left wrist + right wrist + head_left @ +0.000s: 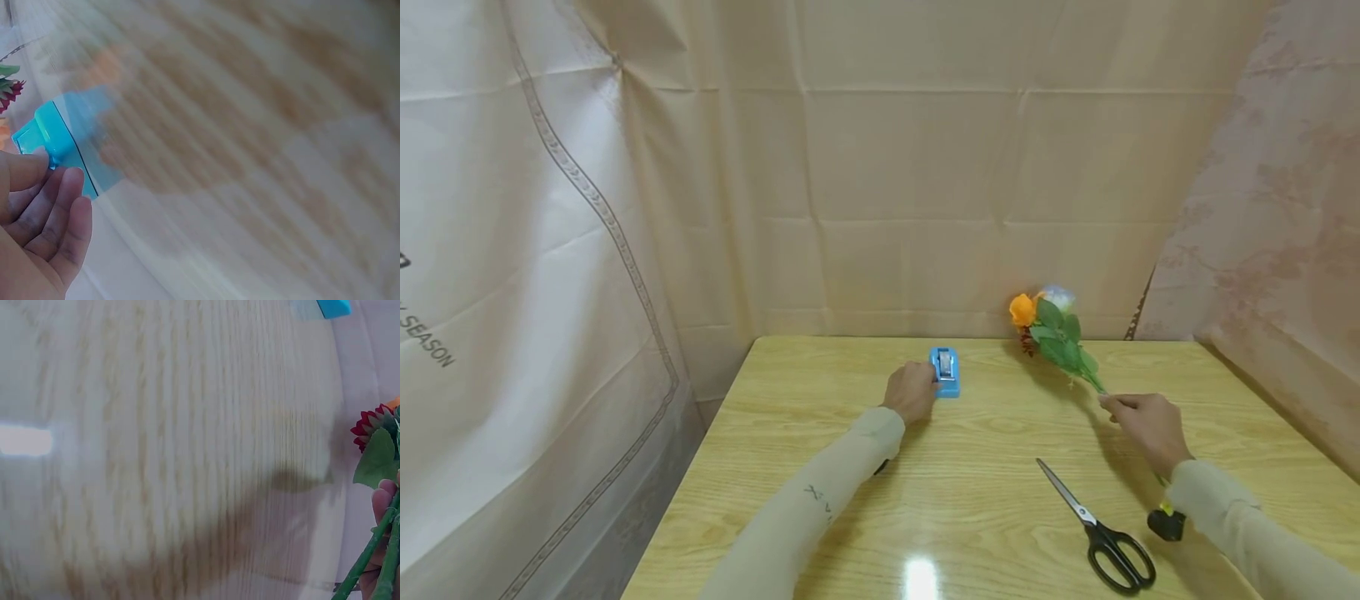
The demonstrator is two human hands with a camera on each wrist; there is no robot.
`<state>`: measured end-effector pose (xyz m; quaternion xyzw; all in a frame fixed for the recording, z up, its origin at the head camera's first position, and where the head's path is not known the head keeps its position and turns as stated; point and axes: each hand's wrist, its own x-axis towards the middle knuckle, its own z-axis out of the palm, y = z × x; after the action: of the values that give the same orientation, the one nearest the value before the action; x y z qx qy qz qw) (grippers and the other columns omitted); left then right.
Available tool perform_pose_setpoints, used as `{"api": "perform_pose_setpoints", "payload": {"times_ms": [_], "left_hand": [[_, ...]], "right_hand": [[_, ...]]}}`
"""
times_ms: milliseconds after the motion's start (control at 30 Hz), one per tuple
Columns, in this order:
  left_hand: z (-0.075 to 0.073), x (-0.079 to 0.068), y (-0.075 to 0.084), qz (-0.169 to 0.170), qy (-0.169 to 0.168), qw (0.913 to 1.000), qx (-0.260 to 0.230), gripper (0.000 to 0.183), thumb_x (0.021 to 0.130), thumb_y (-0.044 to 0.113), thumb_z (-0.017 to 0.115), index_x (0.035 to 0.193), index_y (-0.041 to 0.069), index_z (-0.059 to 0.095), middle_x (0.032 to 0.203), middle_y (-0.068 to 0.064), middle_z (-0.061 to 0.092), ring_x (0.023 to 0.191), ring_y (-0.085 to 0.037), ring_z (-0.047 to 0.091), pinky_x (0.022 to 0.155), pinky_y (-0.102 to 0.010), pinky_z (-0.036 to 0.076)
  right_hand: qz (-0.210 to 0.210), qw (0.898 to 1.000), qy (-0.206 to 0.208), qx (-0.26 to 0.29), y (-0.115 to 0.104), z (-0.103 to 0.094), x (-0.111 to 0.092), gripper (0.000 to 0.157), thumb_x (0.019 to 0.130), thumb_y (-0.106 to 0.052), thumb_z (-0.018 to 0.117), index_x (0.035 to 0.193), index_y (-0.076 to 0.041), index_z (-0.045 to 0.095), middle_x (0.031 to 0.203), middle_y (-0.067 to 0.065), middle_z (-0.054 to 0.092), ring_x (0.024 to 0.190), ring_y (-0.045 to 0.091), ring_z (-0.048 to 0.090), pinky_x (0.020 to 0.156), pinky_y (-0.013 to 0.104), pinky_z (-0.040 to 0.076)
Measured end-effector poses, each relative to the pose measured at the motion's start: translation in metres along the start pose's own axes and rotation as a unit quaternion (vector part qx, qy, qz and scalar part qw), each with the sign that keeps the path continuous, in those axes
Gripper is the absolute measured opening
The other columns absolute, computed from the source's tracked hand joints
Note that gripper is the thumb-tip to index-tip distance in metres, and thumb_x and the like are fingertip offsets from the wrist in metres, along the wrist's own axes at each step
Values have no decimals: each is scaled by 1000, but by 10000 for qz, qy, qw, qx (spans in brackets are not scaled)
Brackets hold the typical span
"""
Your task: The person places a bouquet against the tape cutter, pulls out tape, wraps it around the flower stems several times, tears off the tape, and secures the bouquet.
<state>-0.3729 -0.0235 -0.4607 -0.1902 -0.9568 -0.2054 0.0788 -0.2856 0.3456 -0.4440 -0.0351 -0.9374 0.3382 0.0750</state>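
Observation:
A small blue tape dispenser (946, 385) stands on the table toward the back, with a roll of tape in it. At its left side my left hand (912, 392) pinches its edge; the left wrist view shows thumb and fingertips meeting against the blue body (59, 134). My right hand (1146, 425) grips the green stems of a bunch of artificial flowers (1060, 337), held tilted above the table with the blooms up and to the left. Orange and pale heads show in the head view, and a dark red bloom (369, 428) in the right wrist view.
Black-handled scissors (1097, 533) lie on the wooden table (1000, 517), blades pointing away to the left. A black object with a yellow part (1166, 523) sits beside my right forearm. Something dark (882, 467) is mostly hidden under my left sleeve. Cloth (910, 167) hangs behind.

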Motion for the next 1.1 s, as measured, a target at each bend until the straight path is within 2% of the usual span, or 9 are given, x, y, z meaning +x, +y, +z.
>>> {"api": "perform_pose_setpoints", "payload": {"times_ms": [133, 433, 667, 800, 833, 933, 1000, 1067, 1100], "left_hand": [[0, 0, -1, -16, -14, 10000, -11, 19, 100, 23, 69, 90, 8, 74, 76, 2, 69, 59, -7, 54, 54, -24, 46], [-1, 0, -2, -8, -37, 10000, -3, 20, 101, 24, 68, 89, 9, 74, 72, 4, 65, 58, -7, 50, 53, -24, 44], [-1, 1, -1, -7, -64, 10000, 42, 20, 101, 24, 68, 88, 9, 73, 71, 5, 64, 57, -7, 49, 52, -23, 43], [-2, 1, -1, 18, -46, 10000, 50, 19, 100, 23, 69, 90, 8, 73, 74, 5, 65, 59, -7, 50, 53, -23, 44], [-2, 1, -1, 22, -54, 10000, 54, 18, 100, 23, 69, 90, 8, 74, 74, 4, 66, 59, -7, 50, 53, -22, 44], [-2, 1, -1, 36, -80, 9999, 64, 18, 101, 23, 68, 92, 8, 74, 76, 4, 67, 60, -7, 51, 54, -22, 45], [-2, 1, -1, 41, -92, 9999, 74, 18, 101, 22, 68, 93, 8, 74, 77, 4, 67, 60, -7, 51, 54, -22, 45], [-2, 1, -2, 43, -92, 9999, 72, 18, 101, 22, 68, 92, 8, 74, 77, 4, 67, 60, -7, 51, 54, -23, 45], [-2, 1, -2, 42, -94, 9999, 65, 18, 101, 22, 68, 92, 8, 74, 77, 3, 68, 60, -6, 51, 54, -23, 45]], "right_hand": [[22, 10000, 62, -60, 5, -1, 0, 64, 105, -49, 52, 128, 10, 65, 105, 24, 73, 93, 41, 67, 57, 36, 46], [77, 9995, 200, -237, 22, -9, 0, 58, 106, -42, 53, 125, 12, 66, 98, 22, 75, 91, 41, 69, 65, 42, 54], [306, 9986, 223, -356, 33, -14, -3, 58, 106, -43, 53, 125, 11, 66, 97, 19, 75, 82, 29, 65, 61, 34, 47], [222, 9981, 314, -473, 38, -15, -4, 57, 105, -42, 53, 125, 10, 66, 84, 12, 73, 75, 25, 60, 61, 34, 45], [184, 9979, 350, -520, 39, -16, -4, 57, 105, -42, 53, 124, 10, 67, 82, 11, 73, 76, 27, 61, 61, 35, 45], [170, 9975, 363, -581, 42, -15, -6, 58, 105, -42, 53, 124, 11, 66, 94, 26, 73, 86, 45, 66, 69, 48, 53], [208, 9973, 325, -632, 44, -15, -6, 59, 105, -43, 52, 124, 11, 66, 113, 35, 68, 104, 59, 59, 81, 61, 52], [254, 9972, 286, -650, 44, -15, -7, 59, 105, -44, 51, 125, 10, 66, 126, 38, 59, 115, 65, 49, 88, 68, 46], [271, 9970, 267, -674, 44, -15, -7, 59, 106, -44, 50, 125, 10, 66, 126, 38, 59, 115, 65, 49, 88, 68, 46]]}}
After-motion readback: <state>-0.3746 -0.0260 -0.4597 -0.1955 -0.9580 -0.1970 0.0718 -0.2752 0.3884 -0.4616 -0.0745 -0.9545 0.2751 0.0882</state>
